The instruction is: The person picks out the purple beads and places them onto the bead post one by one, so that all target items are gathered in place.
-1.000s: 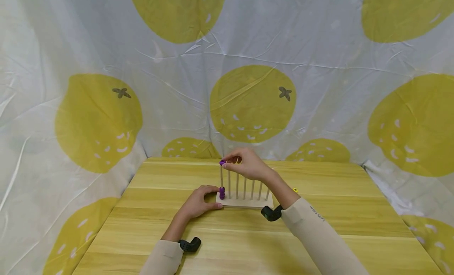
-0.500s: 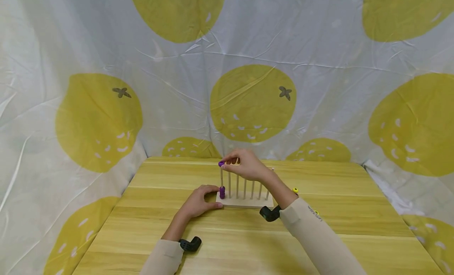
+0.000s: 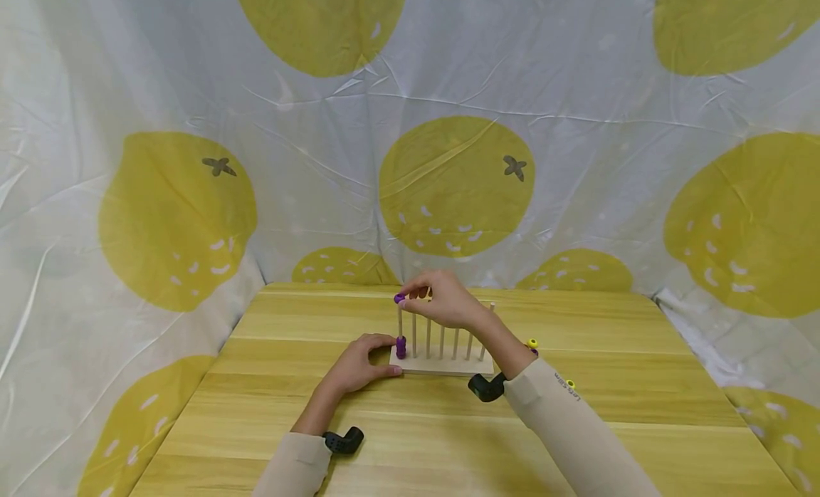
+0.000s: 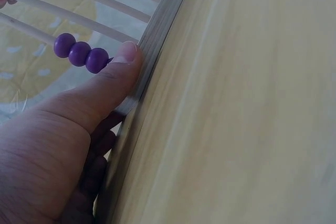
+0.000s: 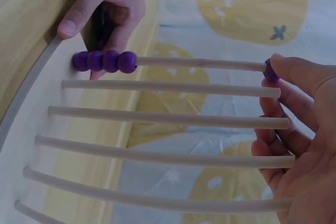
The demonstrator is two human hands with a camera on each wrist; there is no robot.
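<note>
In the head view, a pale wooden peg rack (image 3: 442,367) with a row of upright pegs stands on the table. My left hand (image 3: 357,366) grips the left end of its base, thumb at the front edge. On the leftmost peg, a stack of several purple beads (image 5: 110,61) sits down against the base, also visible beside my left thumb (image 4: 118,69). At the top of that same peg, my right hand (image 3: 448,299) pinches another purple bead (image 5: 271,71) between thumb and fingertips. The right wrist view has this bead at the peg's tip. The other visible pegs carry no beads.
Right of the rack, partly behind the right forearm, lie yellow beads (image 3: 532,343) and a purple bead (image 3: 534,352). Another yellow bead (image 3: 571,384) shows beside the sleeve. A lemon-print curtain (image 3: 320,176) hangs behind the wooden table (image 3: 410,440).
The right hand with its bead has shifted slightly left and down onto the leftmost peg's top. More of the loose beads shows past the right forearm. The left hand stays put.
</note>
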